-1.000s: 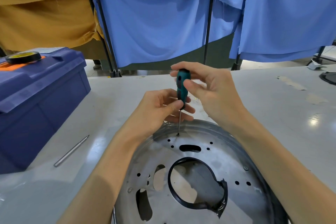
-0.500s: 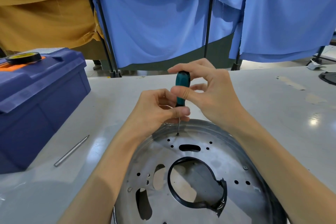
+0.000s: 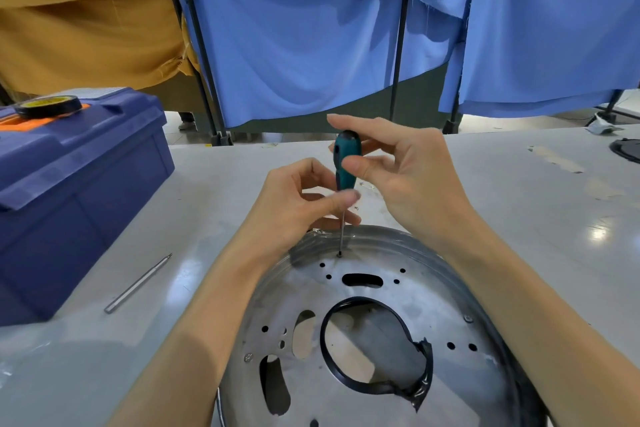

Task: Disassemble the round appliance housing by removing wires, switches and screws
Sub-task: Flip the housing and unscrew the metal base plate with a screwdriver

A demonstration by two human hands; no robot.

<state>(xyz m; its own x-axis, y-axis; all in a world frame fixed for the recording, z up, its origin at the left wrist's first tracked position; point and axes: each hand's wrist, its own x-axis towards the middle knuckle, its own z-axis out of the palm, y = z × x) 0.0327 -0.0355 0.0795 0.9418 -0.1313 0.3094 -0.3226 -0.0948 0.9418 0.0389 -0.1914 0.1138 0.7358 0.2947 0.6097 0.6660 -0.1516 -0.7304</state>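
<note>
The round metal housing (image 3: 433, 308) lies flat on the table in front of me, with several holes and a black-rimmed central opening. A teal-handled screwdriver (image 3: 346, 163) stands upright, its tip in a screw (image 3: 340, 254) at the housing's far edge. My right hand (image 3: 401, 177) pinches the handle between thumb and fingers. My left hand (image 3: 301, 204) pinches the lower end of the handle and steadies the shaft. Two more screws (image 3: 248, 357) (image 3: 468, 319) sit in the plate.
A blue toolbox (image 3: 69, 191) stands at the left with a roll of black tape (image 3: 48, 106) on its lid. A loose metal bit (image 3: 138, 283) lies on the table beside it. Blue and yellow curtains hang behind the table. A dark round part (image 3: 627, 149) sits at the far right edge.
My right fingers have shifted around the handle, turning the screwdriver. The left hand and the tip stay at the same screw.
</note>
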